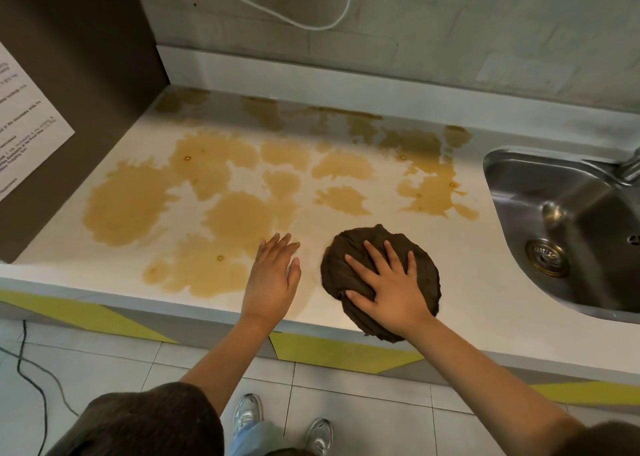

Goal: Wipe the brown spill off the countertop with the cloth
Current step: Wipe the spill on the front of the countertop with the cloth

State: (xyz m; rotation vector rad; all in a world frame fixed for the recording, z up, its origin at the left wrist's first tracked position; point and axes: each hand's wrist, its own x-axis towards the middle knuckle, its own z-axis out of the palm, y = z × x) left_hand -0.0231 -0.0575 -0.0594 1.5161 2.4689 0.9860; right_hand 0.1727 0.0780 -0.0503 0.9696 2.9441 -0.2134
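A brown spill (221, 195) spreads in several large patches over the white countertop (467, 265), from the left wall to near the sink and back to the rear edge. A bunched dark brown cloth (360, 247) lies near the counter's front edge, right of the spill's nearest patches. My right hand (388, 282) presses flat on the cloth with fingers spread. My left hand (273, 279) lies flat on the counter just left of the cloth, fingers straight, at the edge of a spill patch, holding nothing.
A steel sink (568, 220) with a drain is set into the counter at the right, its tap partly seen. A dark panel with a printed sheet (24, 126) walls off the left. A white cable (287, 5) hangs on the tiled back wall.
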